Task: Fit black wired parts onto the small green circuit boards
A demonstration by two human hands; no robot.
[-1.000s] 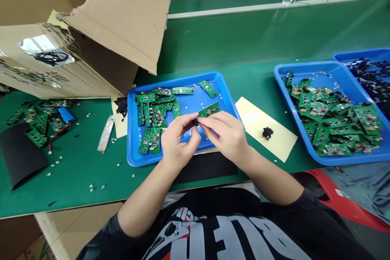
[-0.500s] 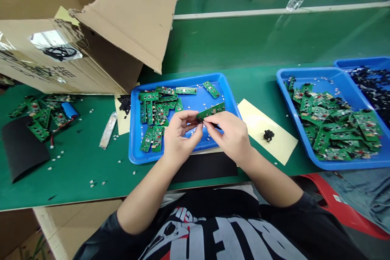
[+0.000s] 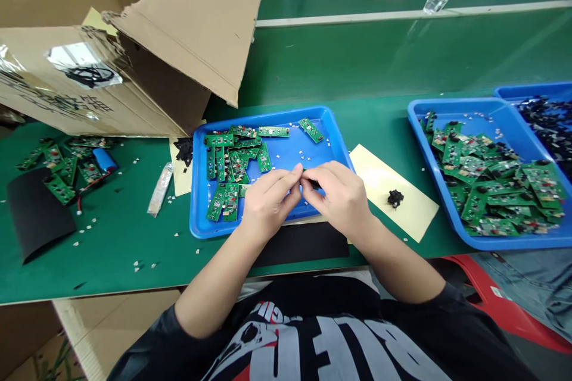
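Observation:
My left hand [image 3: 267, 202] and my right hand [image 3: 338, 195] meet over the near edge of a blue tray [image 3: 199, 214]. Both pinch a small green circuit board [image 3: 309, 179], of which only a sliver shows between the fingertips. Several green circuit boards [image 3: 232, 158] lie in the left half of that tray. A small black part [image 3: 394, 197] sits on a yellow sheet [image 3: 379, 184] just right of my right hand.
An open cardboard box [image 3: 134, 47] lies on its side at the left. More boards and a blue battery [image 3: 103, 161] lie beside a black sheet [image 3: 36, 214]. At the right a second blue tray [image 3: 420, 125] holds many boards, a third black parts [image 3: 547, 122].
The board was held up and plainly visible between my hands; now both hands have closed lower over it and hide most of it. The view shifted slightly.

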